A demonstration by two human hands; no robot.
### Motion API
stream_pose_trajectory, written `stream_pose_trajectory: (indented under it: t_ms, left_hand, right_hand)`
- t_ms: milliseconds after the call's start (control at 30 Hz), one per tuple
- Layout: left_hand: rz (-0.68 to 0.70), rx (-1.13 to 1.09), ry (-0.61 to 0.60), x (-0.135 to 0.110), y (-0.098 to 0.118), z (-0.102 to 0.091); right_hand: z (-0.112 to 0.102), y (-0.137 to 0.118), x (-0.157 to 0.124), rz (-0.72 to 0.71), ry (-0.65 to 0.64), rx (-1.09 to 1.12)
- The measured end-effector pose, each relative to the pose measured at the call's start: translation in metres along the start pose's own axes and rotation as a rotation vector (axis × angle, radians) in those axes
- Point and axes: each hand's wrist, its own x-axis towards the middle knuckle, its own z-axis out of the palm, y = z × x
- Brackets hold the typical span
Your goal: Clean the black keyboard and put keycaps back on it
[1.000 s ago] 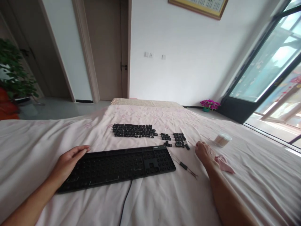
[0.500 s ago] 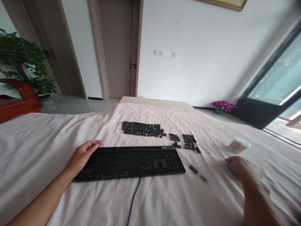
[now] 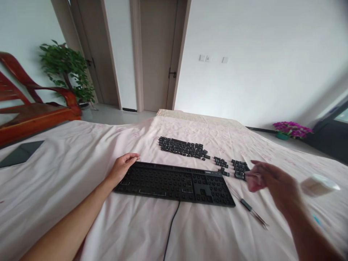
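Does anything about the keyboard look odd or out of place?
Yes: the black keyboard looks stripped; loose keycaps lie in groups on the pale floral sheet beyond it, instead of being fitted in place.

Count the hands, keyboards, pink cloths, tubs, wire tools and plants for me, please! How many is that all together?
Hands: 2 (left hand, right hand)
Keyboard: 1
Pink cloth: 1
Tub: 1
Wire tool: 1
Plants: 2 (green plant, purple flowers)
Total: 8
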Motion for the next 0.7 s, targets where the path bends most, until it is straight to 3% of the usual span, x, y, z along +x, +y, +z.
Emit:
stream_pose_trajectory:
  t_ms: [67,133,267,400,533,600,700]
  left_hand:
    - [0.005,-0.014,-0.002,0.0,0.0,0.0]
    - [0.016,-0.033,-0.002,0.0,0.0,0.001]
    - [0.032,-0.046,-0.009,-0.001,0.001,0.001]
    - [0.042,-0.04,-0.005,-0.001,0.003,0.001]
    - [0.067,-0.052,0.01,0.001,0.004,0.0]
    - [0.081,-0.065,0.01,0.001,0.003,-0.001]
    - [0.101,-0.065,0.007,0.001,0.003,-0.003]
  right_hand:
    - [0.046,-0.023,-0.004,0.012,-0.329,0.229]
    - [0.087,-0.051,-0.017,-0.013,-0.546,0.344]
    - [0.162,-0.1,-0.036,-0.019,-0.677,0.583]
    - [0.235,-0.119,-0.039,-0.063,-0.723,0.69]
    - [0.286,-0.118,-0.037,-0.157,-0.801,0.527]
    - [0.295,-0.116,-0.037,-0.328,-0.792,0.248]
    - [0.291,-0.118,-0.036,-0.643,-0.764,-0.187]
